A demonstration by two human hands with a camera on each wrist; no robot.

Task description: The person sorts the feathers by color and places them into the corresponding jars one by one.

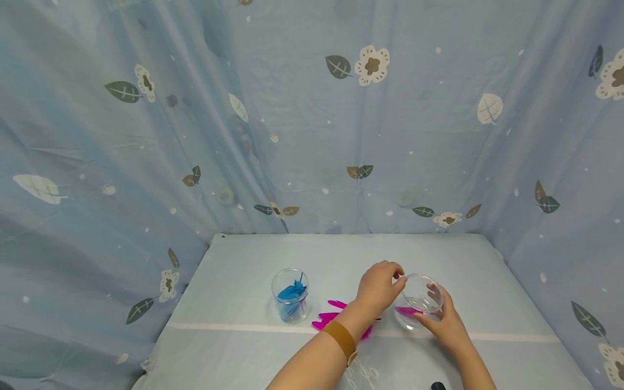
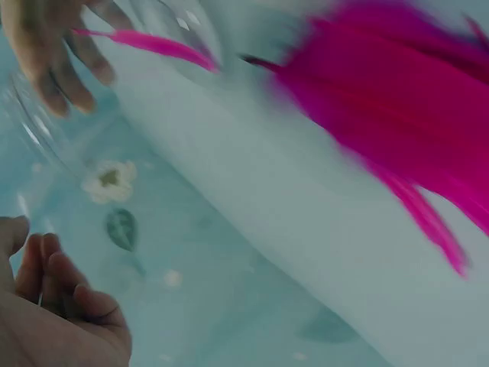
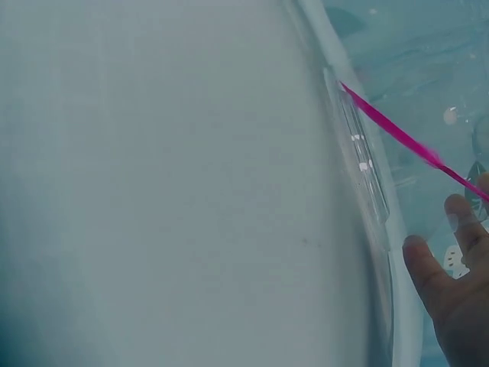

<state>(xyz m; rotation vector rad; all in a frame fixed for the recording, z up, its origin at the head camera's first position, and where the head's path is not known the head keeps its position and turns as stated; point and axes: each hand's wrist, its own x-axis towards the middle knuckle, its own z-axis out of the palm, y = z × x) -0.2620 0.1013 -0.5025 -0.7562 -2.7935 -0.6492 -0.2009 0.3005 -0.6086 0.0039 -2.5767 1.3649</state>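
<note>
My right hand [image 1: 446,322] grips a clear round jar [image 1: 414,325] from its right side, with the thumb in front and the fingers behind. A single magenta feather [image 1: 407,311] shows low in that jar, its shaft slanting up in the right wrist view. My left hand [image 1: 382,284] is at the jar's left rim, fingers loosely bent; nothing shows between its fingers in the left wrist view. Under the left forearm lies a pile of magenta feathers [image 1: 329,317], partly hidden by the arm. Further left, a second clear jar [image 1: 290,273] holds blue feathers [image 1: 291,292].
The table [image 1: 234,357] has a pale cloth with a white stripe across it. A small black object [image 1: 438,385] is cut off at the front edge of the view. Blue patterned curtains [image 1: 312,135] enclose the table at the back and sides.
</note>
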